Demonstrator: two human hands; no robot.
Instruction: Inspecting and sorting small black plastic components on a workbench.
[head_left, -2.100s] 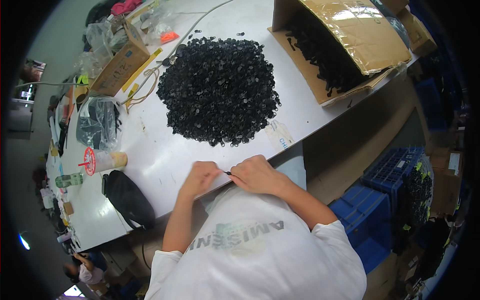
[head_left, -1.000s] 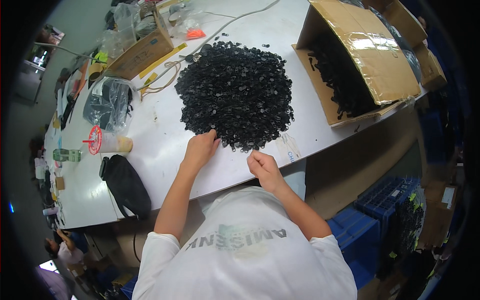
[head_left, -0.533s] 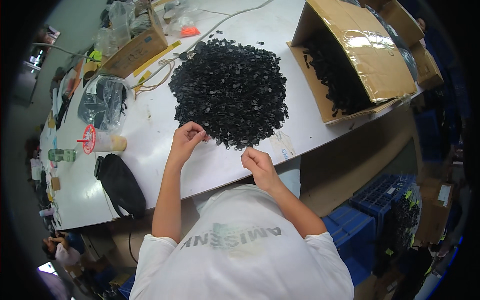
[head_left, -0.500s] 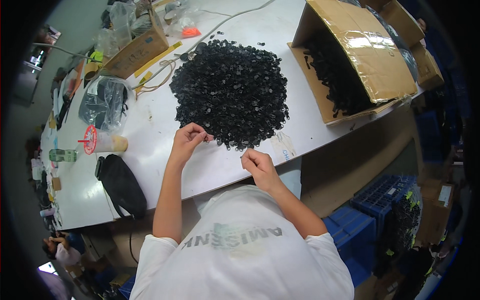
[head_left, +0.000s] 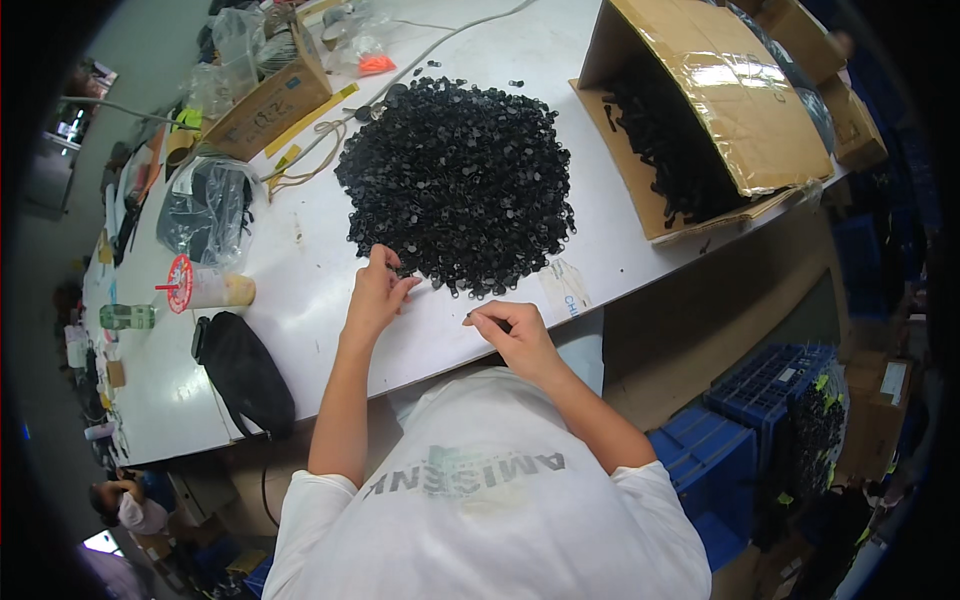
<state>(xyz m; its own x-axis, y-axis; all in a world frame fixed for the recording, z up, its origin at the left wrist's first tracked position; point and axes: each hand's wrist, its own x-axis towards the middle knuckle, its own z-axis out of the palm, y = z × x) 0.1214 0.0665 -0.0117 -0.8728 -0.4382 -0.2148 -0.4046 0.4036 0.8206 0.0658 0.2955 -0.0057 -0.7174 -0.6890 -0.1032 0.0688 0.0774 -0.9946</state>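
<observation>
A wide heap of small black pieces that look like zipper pulls (head_left: pixel 455 185) lies on the white table (head_left: pixel 300 345). My left hand (head_left: pixel 376 298) is at the heap's near left edge, thumb and fingers apart, with its fingertips touching the outermost pieces. Closer to the table's front edge, my right hand (head_left: pixel 515 335) is closed. A small black zipper pull (head_left: pixel 468 318) shows at its thumb and fingertip, and something dark shows within its curled fingers.
To the right, a cardboard box (head_left: pixel 715 90) on its side holds black pieces. At left are a black pouch (head_left: pixel 245 372), a drink cup (head_left: pixel 215 289), a green bottle (head_left: pixel 127 316) and a plastic-wrapped bundle (head_left: pixel 208 208). Blue crates (head_left: pixel 700 465) stand below, right.
My left hand's thumb and fingers have spread from a pinch, and its fingertips reach the heap's edge. My right hand has shifted slightly left, with a black piece now showing at its fingertips.
</observation>
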